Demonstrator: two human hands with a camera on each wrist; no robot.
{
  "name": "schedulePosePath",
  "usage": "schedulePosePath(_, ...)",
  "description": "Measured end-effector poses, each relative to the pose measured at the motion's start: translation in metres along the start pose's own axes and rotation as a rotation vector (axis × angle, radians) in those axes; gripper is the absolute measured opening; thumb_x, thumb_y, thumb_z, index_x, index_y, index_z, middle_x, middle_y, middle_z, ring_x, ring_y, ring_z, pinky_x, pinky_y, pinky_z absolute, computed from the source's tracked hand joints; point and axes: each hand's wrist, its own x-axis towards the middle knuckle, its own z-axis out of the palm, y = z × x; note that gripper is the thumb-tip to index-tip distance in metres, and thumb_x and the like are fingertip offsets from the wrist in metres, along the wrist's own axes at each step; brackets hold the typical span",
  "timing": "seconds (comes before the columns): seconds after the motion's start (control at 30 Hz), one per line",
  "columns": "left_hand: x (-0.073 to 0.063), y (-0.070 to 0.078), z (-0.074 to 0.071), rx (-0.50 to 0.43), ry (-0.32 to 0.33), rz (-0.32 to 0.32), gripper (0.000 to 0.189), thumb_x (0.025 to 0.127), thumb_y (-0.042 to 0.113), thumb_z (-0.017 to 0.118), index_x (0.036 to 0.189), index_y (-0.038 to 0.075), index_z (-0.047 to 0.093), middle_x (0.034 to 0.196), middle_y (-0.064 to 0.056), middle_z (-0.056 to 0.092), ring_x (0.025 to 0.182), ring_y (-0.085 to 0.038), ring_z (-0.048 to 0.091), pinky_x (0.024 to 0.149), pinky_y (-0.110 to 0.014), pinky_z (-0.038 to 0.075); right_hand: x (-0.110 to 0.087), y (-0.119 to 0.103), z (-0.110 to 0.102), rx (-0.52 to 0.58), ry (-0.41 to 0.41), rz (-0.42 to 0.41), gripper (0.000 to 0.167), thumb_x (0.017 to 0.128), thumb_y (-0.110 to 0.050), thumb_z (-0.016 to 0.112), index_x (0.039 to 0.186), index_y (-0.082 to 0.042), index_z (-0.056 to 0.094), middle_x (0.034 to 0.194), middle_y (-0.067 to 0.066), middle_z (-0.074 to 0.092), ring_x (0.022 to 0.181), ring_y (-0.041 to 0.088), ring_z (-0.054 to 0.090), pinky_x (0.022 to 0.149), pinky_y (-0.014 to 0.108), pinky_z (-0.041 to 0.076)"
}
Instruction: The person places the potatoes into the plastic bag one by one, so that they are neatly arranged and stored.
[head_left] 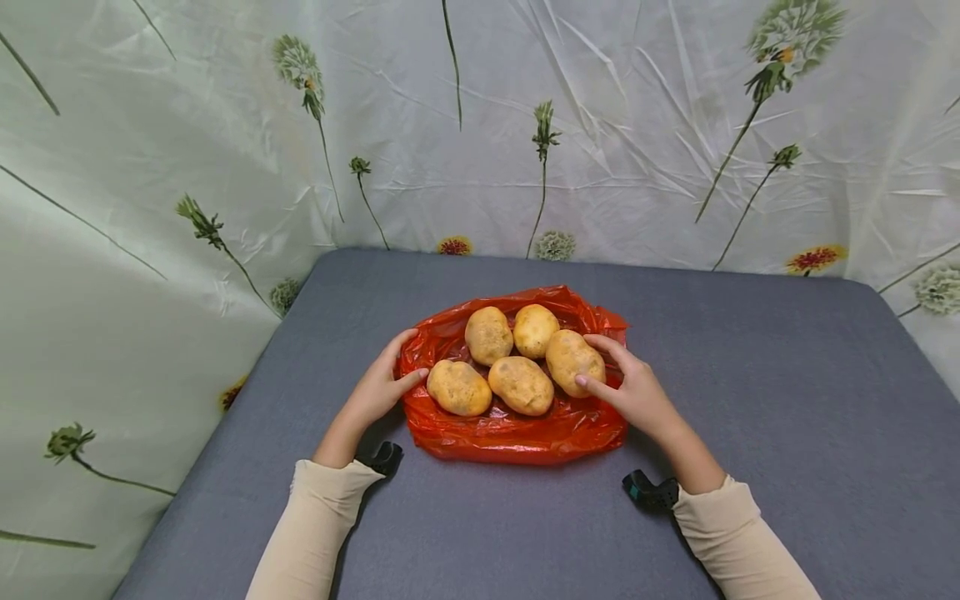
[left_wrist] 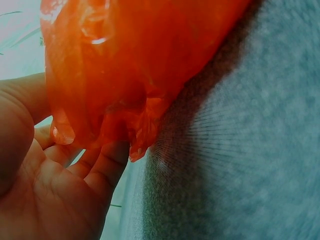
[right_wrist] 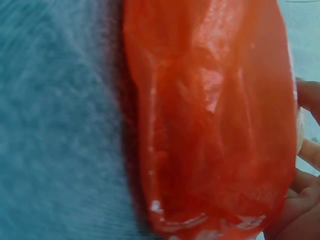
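Observation:
A red plastic bag point(head_left: 517, 446) lies on its side of thin, crinkled film with its mouth spread wide and several potatoes showing inside. My left hand point(head_left: 381, 390) holds the bag's left edge, the thumb reaching close to the front left potato point(head_left: 459, 388). The left wrist view shows that hand point(left_wrist: 65, 185) partly behind the red film. On the right, my right hand point(head_left: 637, 387) grips the rightmost potato point(head_left: 573, 362) between thumb and fingers. In the right wrist view the bag point(right_wrist: 215, 120) hides most of the right hand point(right_wrist: 300, 200).
The bag rests on a grey cloth-covered table point(head_left: 525, 533). A pale curtain point(head_left: 465, 167) with printed flowers hangs behind the table and along its left side. Black wrist devices point(head_left: 651, 492) sit at both cuffs.

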Motion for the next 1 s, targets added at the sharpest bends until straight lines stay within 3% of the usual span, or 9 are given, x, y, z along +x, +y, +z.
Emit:
schedulePosePath(0.07,-0.001,0.003,0.0,0.01,-0.004,0.003,0.062,0.086,0.006,0.058,0.138,-0.001,0.024,0.136,-0.025,0.03,0.12,-0.038,0.035,0.096,-0.051,0.03,-0.001,0.0,0.001,-0.005,-0.015,0.012,0.052,0.077,0.001,0.067,0.124,0.007,0.044,0.121,0.023,0.048,0.101,0.035,0.054,0.081,0.043,0.045)
schedulePosePath(0.2,0.005,-0.013,0.001,0.023,0.003,0.02,0.064,0.086,0.014,0.06,0.138,0.004,0.025,0.136,-0.022,0.031,0.119,-0.036,0.037,0.095,-0.05,0.031,-0.002,0.001,0.001,-0.028,-0.044,0.033,0.052,0.078,-0.001,0.066,0.124,0.007,0.044,0.121,0.024,0.048,0.102,0.036,0.053,0.082,0.046,0.044)
schedulePosePath(0.27,0.008,-0.023,0.002,0.026,0.007,0.029,0.065,0.086,0.017,0.061,0.139,0.007,0.026,0.136,-0.02,0.032,0.12,-0.034,0.037,0.095,-0.05,0.032,-0.003,0.012,0.002,-0.042,-0.054,0.041,0.053,0.079,-0.005,0.067,0.125,0.004,0.044,0.122,0.022,0.049,0.104,0.033,0.052,0.083,0.045,0.044)
schedulePosePath(0.43,0.009,-0.025,0.003,0.016,0.014,0.018,0.064,0.085,0.016,0.062,0.138,0.009,0.027,0.137,-0.017,0.032,0.12,-0.032,0.037,0.096,-0.048,0.031,-0.005,0.04,0.003,-0.101,-0.073,0.048,0.054,0.079,-0.02,0.069,0.127,-0.006,0.046,0.123,0.014,0.05,0.107,0.027,0.051,0.085,0.044,0.042)
schedulePosePath(0.67,0.011,-0.025,0.002,0.016,0.023,0.04,0.063,0.085,0.014,0.062,0.137,0.006,0.028,0.135,-0.019,0.034,0.119,-0.032,0.037,0.097,-0.048,0.03,-0.007,0.042,0.002,-0.143,-0.087,0.033,0.053,0.079,-0.028,0.069,0.124,-0.011,0.049,0.121,0.007,0.052,0.11,0.022,0.047,0.088,0.043,0.038)
schedulePosePath(0.87,0.01,-0.025,0.002,0.014,0.014,0.025,0.064,0.085,0.017,0.062,0.138,0.008,0.028,0.136,-0.017,0.033,0.12,-0.031,0.037,0.097,-0.048,0.031,-0.007,0.04,0.0,-0.162,-0.111,0.068,0.053,0.079,-0.031,0.069,0.125,-0.012,0.048,0.121,0.008,0.052,0.11,0.023,0.047,0.09,0.044,0.036)
schedulePosePath(1.0,0.011,-0.027,0.001,0.011,0.014,0.054,0.063,0.085,0.018,0.062,0.137,0.006,0.029,0.135,-0.019,0.035,0.118,-0.032,0.039,0.095,-0.048,0.032,-0.006,0.038,0.0,-0.173,-0.116,0.068,0.054,0.079,-0.03,0.068,0.125,-0.009,0.047,0.123,0.01,0.051,0.112,0.026,0.045,0.092,0.047,0.034)
